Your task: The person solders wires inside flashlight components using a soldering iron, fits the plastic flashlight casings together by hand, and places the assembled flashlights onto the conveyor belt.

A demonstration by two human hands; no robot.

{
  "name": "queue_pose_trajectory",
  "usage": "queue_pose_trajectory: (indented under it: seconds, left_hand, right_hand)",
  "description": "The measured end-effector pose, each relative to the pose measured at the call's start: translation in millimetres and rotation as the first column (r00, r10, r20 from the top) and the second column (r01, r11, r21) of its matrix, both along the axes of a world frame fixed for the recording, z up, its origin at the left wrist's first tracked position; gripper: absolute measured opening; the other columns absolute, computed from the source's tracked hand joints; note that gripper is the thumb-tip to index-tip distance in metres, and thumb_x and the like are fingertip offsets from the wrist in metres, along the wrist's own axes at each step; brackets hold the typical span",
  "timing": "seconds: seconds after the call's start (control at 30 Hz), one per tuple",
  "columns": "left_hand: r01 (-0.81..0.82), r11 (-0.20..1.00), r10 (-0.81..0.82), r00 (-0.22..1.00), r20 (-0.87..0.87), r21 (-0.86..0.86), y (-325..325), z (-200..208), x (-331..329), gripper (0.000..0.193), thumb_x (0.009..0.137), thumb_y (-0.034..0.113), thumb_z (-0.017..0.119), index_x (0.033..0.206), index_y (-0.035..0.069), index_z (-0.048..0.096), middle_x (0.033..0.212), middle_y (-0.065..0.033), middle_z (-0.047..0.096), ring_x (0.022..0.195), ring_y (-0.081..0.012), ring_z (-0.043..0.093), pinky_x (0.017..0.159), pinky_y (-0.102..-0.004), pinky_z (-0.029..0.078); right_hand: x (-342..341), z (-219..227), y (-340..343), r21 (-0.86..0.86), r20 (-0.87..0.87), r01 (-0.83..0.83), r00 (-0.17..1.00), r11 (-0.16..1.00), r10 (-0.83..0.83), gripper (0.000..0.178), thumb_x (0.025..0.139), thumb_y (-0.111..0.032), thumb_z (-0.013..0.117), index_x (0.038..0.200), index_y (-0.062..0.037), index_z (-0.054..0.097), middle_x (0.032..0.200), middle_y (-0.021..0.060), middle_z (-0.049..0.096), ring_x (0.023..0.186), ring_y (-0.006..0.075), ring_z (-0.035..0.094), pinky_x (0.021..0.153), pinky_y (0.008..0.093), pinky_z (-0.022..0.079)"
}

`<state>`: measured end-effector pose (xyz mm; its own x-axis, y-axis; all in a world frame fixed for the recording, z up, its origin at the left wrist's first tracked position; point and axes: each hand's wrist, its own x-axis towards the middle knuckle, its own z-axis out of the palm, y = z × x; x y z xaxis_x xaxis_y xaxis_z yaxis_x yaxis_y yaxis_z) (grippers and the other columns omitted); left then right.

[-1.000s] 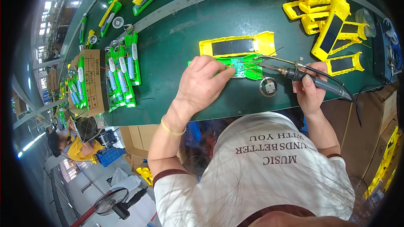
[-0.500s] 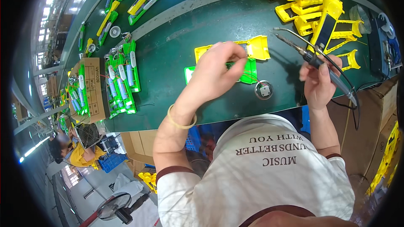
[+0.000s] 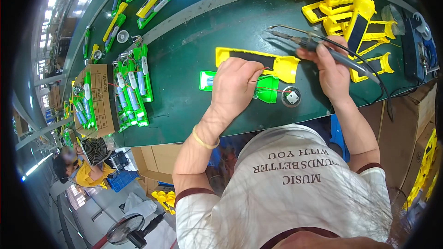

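Observation:
My left hand [image 3: 234,85] is closed in a pinch on a thin wire [image 3: 266,68], above a green plastic housing [image 3: 268,88]. Beyond that housing lies a yellow casing [image 3: 286,68] with a dark panel. Red wires lead from the green part to a round metal lamp piece [image 3: 291,97] near the table's front edge. In my right hand [image 3: 331,71] is a soldering iron [image 3: 354,64] with a thin metal tube alongside; its tip points left, over the table beyond the yellow casing. My left palm hides the middle of the green housing.
Yellow casings [image 3: 332,7] are heaped at the back right, beside a blue soldering station [image 3: 417,41]. At left, several green housings with battery cells [image 3: 131,87] lie by a cardboard box [image 3: 102,99]. A cable [image 3: 390,106] hangs off the right front edge.
The soldering iron has moved left and forward with my right hand. My left hand has come slightly nearer me, now pinching a wire, and the yellow casing has turned a little.

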<state>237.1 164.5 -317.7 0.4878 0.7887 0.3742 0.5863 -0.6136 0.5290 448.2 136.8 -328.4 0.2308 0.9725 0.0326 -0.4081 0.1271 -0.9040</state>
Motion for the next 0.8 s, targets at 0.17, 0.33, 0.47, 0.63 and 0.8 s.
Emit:
queue_pose_trajectory:
  seconds: [0.17,0.33,0.47,0.63,0.8]
  left_hand:
    - [0.047,0.996,-0.046,0.999,0.010,-0.070,4.0,6.5,-2.8,0.011,0.071,0.002,0.065,0.081,0.007,0.063,0.069,-0.0070,0.058,0.067,-0.0235,0.057,0.061,-0.0326,0.046]
    - [0.104,0.992,-0.114,0.982,-0.152,-0.072,8.7,11.1,1.1,0.009,0.071,0.005,0.063,0.079,0.008,0.063,0.069,-0.0078,0.058,0.066,-0.0252,0.057,0.060,-0.0345,0.046]
    - [0.089,0.990,-0.110,0.971,-0.214,-0.107,8.8,17.9,4.8,0.006,0.071,0.007,0.062,0.077,0.007,0.063,0.068,-0.0081,0.057,0.066,-0.0259,0.056,0.058,-0.0358,0.046]
    - [0.084,0.988,-0.115,0.961,-0.251,-0.129,9.6,20.4,7.2,0.004,0.072,0.008,0.061,0.076,0.008,0.062,0.067,-0.0081,0.056,0.066,-0.0260,0.056,0.059,-0.0363,0.046]
    - [0.093,0.987,-0.123,0.959,-0.255,-0.129,11.1,19.4,7.4,0.005,0.072,0.009,0.061,0.076,0.008,0.063,0.068,-0.0082,0.057,0.067,-0.0259,0.057,0.060,-0.0366,0.046]
  right_hand:
    - [22.9,-5.3,-24.0,0.119,0.142,-0.106,0.986,0.987,0.088,0.023,0.084,-0.013,0.057,0.094,-0.0060,0.037,0.071,0.0064,0.049,0.048,0.0081,0.042,0.043,0.0198,0.033]
    - [29.6,-11.6,-34.8,0.070,0.185,-0.150,0.973,0.986,0.135,0.024,0.081,-0.008,0.060,0.091,-0.0053,0.039,0.077,0.0059,0.050,0.057,0.0078,0.045,0.049,0.0199,0.038]
    - [30.8,-17.1,-34.3,0.024,0.358,-0.144,0.925,0.989,0.126,0.023,0.078,-0.008,0.062,0.087,-0.0040,0.042,0.081,0.0043,0.052,0.071,0.0076,0.045,0.064,0.0222,0.039]
    - [27.4,-16.2,-31.2,-0.012,0.369,-0.200,0.910,0.980,0.190,0.024,0.077,-0.007,0.064,0.087,-0.0045,0.043,0.080,0.0027,0.052,0.070,0.0068,0.044,0.063,0.0217,0.039]
    - [24.8,-15.9,-31.5,-0.076,0.387,-0.155,0.906,0.985,0.172,0.023,0.077,-0.008,0.064,0.087,-0.0046,0.043,0.078,0.0016,0.051,0.068,0.0059,0.043,0.062,0.0215,0.037]
